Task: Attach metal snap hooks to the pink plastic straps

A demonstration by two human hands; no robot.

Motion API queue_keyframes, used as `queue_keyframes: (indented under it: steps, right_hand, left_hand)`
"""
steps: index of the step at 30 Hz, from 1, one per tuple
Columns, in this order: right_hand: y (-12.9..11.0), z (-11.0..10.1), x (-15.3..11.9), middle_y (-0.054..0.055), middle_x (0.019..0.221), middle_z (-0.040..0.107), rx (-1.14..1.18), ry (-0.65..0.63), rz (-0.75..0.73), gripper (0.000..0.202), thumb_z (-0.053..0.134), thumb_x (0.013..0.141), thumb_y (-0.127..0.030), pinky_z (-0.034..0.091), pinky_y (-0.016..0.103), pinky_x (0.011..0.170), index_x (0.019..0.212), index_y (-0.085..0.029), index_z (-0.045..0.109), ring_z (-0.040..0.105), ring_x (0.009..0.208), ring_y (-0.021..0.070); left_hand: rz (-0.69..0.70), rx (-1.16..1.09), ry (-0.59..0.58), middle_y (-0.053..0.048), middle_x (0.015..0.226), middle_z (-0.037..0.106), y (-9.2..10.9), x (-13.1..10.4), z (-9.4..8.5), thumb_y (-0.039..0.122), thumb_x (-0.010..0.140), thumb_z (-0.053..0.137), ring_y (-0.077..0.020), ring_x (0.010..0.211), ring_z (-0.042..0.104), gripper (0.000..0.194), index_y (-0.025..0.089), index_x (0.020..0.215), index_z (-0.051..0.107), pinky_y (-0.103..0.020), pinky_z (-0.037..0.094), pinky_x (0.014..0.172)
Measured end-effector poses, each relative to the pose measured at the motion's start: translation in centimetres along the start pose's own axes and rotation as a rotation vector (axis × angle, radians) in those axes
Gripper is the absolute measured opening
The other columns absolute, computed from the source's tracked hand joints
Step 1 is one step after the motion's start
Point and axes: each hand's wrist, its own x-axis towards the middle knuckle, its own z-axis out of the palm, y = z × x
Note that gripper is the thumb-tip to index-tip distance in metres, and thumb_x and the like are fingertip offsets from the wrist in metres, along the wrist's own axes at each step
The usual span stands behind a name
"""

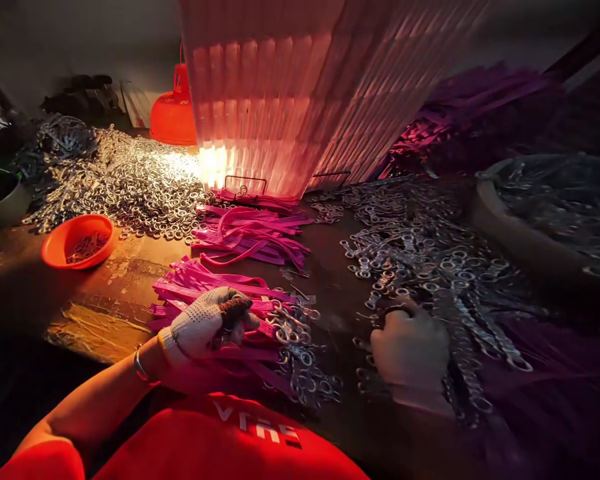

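My left hand (215, 317), in a white dotted glove with dark, worn fingertips, is closed above a bundle of pink straps (180, 283). What sits between its fingers I cannot make out. Metal snap hooks (293, 323) are fixed at the right ends of these straps. My right hand (410, 350), also gloved and slightly blurred, is low at the near edge of a heap of loose metal hooks (430, 260). Its fingers are turned away from view, so their grip is hidden.
A second bundle of pink straps (255, 233) lies behind. A large bright heap of metal hooks (130, 180) sits under a red lamp (174, 117). An orange bowl (55, 247) is on the left, a clear corrugated panel (260, 100) hangs ahead, and a lined tub (500, 207) stands right.
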Motion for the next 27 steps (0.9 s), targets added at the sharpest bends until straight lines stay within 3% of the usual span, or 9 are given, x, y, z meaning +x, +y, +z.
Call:
queue_keyframes:
  steps: [3,6,8,10,13,15,20,24,27]
  right_hand:
    - [-0.2,-0.7,-0.3,0.022,0.079,0.066,0.104,-0.076,0.071,0.025,0.044,0.082,-0.009,0.042,0.039,0.067,0.087,-0.009,0.069,0.061,0.079,0.0339]
    - [-1.4,-1.9,-0.9,0.019,0.083,0.069,0.366,-0.079,0.127,0.031,0.043,0.083,-0.012,0.046,0.039,0.068,0.102,-0.01,0.067,0.064,0.08,0.0324]
    - [-2.9,-3.3,-1.4,0.017,0.098,0.07,0.623,-0.043,0.034,0.035,0.042,0.086,-0.016,0.049,0.038,0.077,0.114,-0.012,0.063,0.066,0.091,0.0299]
    - [-4.5,-4.7,-1.8,0.014,0.108,0.07,0.81,-0.06,-0.097,0.039,0.042,0.086,-0.016,0.049,0.036,0.086,0.121,-0.016,0.06,0.065,0.099,0.0266]
    - [-5.9,-6.1,-1.7,0.011,0.107,0.07,0.88,-0.124,-0.162,0.046,0.043,0.077,-0.01,0.049,0.039,0.089,0.118,-0.02,0.061,0.064,0.099,0.0262]
    - [-5.7,-6.3,-1.5,0.011,0.101,0.071,0.963,-0.151,-0.094,0.044,0.043,0.074,-0.01,0.05,0.04,0.086,0.112,-0.019,0.062,0.065,0.093,0.0257]
    - [-4.1,-7.1,-1.8,0.004,0.078,0.07,1.341,-0.259,0.107,0.023,0.046,0.089,-0.03,0.05,0.031,0.06,0.104,-0.02,0.061,0.06,0.061,0.0172]
    - [-5.2,-9.8,-2.7,0.005,0.093,0.071,1.375,-0.218,-0.137,0.025,0.062,0.083,-0.03,0.053,0.032,0.07,0.107,-0.023,0.066,0.065,0.078,0.02]
    - [-6.9,-11.6,-2.9,0.005,0.091,0.07,1.388,-0.216,-0.291,0.022,0.07,0.077,-0.032,0.054,0.034,0.074,0.098,-0.025,0.071,0.065,0.085,0.0236]
  left_hand:
    - [-0.009,-0.012,-0.066,-0.004,0.073,0.067,-0.4,-0.3,-0.1,0.044,0.087,0.064,-0.0052,0.042,0.046,0.033,0.014,0.101,0.063,-0.016,0.029,0.036]
    - [-0.027,-0.027,-0.179,0.0,0.064,0.059,-0.1,-0.9,0.2,0.041,0.086,0.066,-0.0039,0.043,0.038,0.031,0.013,0.1,0.068,-0.016,0.025,0.038]
    - [-0.079,-0.039,-0.254,0.001,0.06,0.055,0.1,-1.1,0.7,0.04,0.086,0.066,-0.0035,0.043,0.035,0.029,0.012,0.092,0.071,-0.018,0.021,0.039]
    - [-0.146,-0.082,-0.309,-0.002,0.067,0.06,0.3,-1.0,1.2,0.036,0.082,0.07,-0.0031,0.043,0.036,0.024,0.013,0.09,0.071,-0.019,0.019,0.039]
    - [-0.181,-0.122,-0.37,-0.002,0.067,0.063,0.2,-0.6,1.7,0.035,0.08,0.071,-0.0034,0.042,0.035,0.024,0.014,0.092,0.071,-0.02,0.016,0.039]
    - [-0.179,-0.116,-0.403,0.0,0.058,0.059,0.0,-0.4,1.8,0.036,0.082,0.069,-0.0038,0.039,0.032,0.023,0.014,0.09,0.071,-0.021,0.014,0.037]
    - [-0.174,-0.117,-0.421,-0.003,0.063,0.064,0.4,-0.7,2.4,0.028,0.081,0.066,-0.0037,0.039,0.034,0.016,0.012,0.08,0.07,-0.021,0.016,0.037]
    - [-0.228,-0.164,-0.438,-0.003,0.068,0.064,1.7,-1.3,3.4,0.023,0.076,0.069,-0.0031,0.047,0.041,0.013,0.011,0.075,0.068,-0.017,0.023,0.042]
    - [-0.231,-0.153,-0.524,-0.005,0.067,0.064,2.2,-1.6,3.7,0.026,0.077,0.067,-0.0042,0.049,0.044,0.017,0.009,0.075,0.069,-0.017,0.025,0.043]
